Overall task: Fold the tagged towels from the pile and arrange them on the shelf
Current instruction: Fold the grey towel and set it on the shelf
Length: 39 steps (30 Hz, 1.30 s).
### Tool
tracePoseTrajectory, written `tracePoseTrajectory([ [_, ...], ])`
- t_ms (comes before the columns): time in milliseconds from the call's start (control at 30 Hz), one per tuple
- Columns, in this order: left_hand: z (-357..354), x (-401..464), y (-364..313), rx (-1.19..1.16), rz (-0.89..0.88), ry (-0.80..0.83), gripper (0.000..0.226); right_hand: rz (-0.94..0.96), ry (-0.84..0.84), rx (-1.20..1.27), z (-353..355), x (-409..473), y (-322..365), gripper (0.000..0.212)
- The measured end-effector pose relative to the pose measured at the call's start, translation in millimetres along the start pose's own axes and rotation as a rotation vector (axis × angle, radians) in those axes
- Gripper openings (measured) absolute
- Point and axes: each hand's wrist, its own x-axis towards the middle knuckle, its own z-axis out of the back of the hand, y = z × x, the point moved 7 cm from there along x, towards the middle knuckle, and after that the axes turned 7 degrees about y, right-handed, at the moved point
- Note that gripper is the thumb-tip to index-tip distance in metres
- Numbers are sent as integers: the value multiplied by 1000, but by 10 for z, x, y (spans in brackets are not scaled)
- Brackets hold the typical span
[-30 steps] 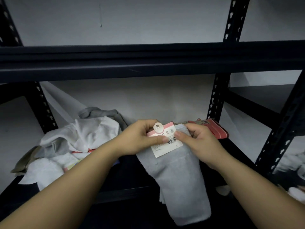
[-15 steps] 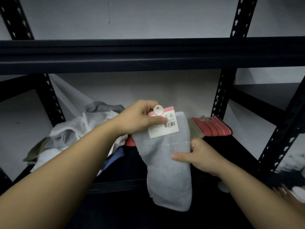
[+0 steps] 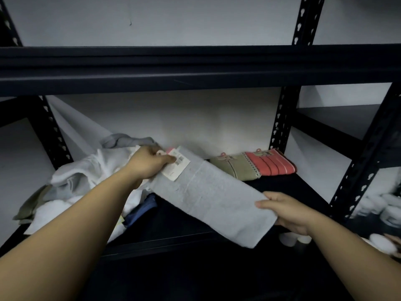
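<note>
A long grey towel (image 3: 212, 198) is stretched out slantwise above the dark shelf board (image 3: 173, 222). My left hand (image 3: 147, 164) pinches its upper end at the white and pink tag (image 3: 176, 165). My right hand (image 3: 286, 211) grips the lower end near the shelf's front edge. A loose pile of white, grey and blue towels (image 3: 82, 181) lies on the left of the shelf. Folded towels, one olive (image 3: 236, 168) and one red striped (image 3: 271, 162), rest at the back right.
A black upper shelf beam (image 3: 195, 68) runs across overhead. Perforated black posts (image 3: 280, 124) stand at the back right and at the left. White round things (image 3: 288, 237) lie lower right, below the shelf.
The towel hung down from my left hand; my right hand slid along it to the far end and pulled it out sideways. My left hand dropped lower toward the pile.
</note>
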Motion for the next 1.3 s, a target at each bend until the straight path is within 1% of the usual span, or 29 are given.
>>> tracePoseTrajectory([
  [33, -39, 6, 92, 16, 42, 18, 28, 5, -44, 48, 70, -2, 19, 18],
  [100, -179, 3, 312, -35, 136, 122, 24, 7, -130, 96, 217, 13, 59, 13],
  [200, -379, -33, 582, -118, 261, 240, 27, 2, -255, 125, 441, 119, 100, 23],
  [300, -526, -31, 769, -125, 317, 267, 25, 12, -363, 151, 607, 262, 136, 32],
  [367, -566, 4, 877, -80, 308, 228, 29, 14, -412, 105, 664, 356, 156, 33],
  [433, -561, 55, 941, 55, 262, 180, 37, 27, -446, 19, 685, 429, 199, 36],
  [500, -553, 78, 925, 288, 183, 151, 36, 44, -498, -121, 691, 464, 247, 41],
  [567, -558, 63, 879, 513, 103, 109, 31, 63, -530, -350, 624, 448, 329, 43],
  [633, -592, 31, 852, 671, 34, 53, 29, 76, -549, -619, 483, 433, 377, 48],
  [700, -667, -17, 846, 797, -9, -4, 32, 45, -505, -851, 244, 426, 342, 56],
  [767, -773, -51, 799, 865, -136, -82, 32, -7, -391, -1012, -36, 473, 193, 65],
  [800, -845, -71, 769, 860, -212, -90, 31, -31, -332, -1068, -167, 501, 105, 72],
  [833, -922, -81, 766, 831, -277, -65, 33, -49, -293, -1116, -266, 510, 44, 79],
  [867, -1003, -76, 793, 785, -308, -3, 38, -48, -266, -1160, -312, 539, -4, 83],
  [900, -1083, -72, 836, 747, -302, 77, 45, -42, -247, -1183, -321, 554, -17, 85],
  [967, -1196, -75, 968, 746, -214, 219, 57, -36, -230, -1174, -271, 592, 14, 86],
  [1000, -1229, -81, 1020, 771, -172, 263, 62, -39, -235, -1176, -244, 614, 32, 87],
  [1067, -1260, -99, 1062, 802, -131, 305, 67, -15, -286, -1221, -272, 638, 118, 82],
  [1133, -1277, -120, 1081, 819, -119, 315, 69, 102, -318, -1195, -483, 662, 268, 72],
  [1200, -1279, -136, 1072, 814, -115, 312, 69, 218, -242, -1064, -850, 715, 409, 64],
  [1267, -1264, -143, 1080, 816, -114, 303, 68, 246, -141, -996, -1210, 797, 448, 61],
  [1300, -1254, -143, 1088, 819, -112, 301, 68, 241, -112, -1003, -1329, 839, 419, 60],
])
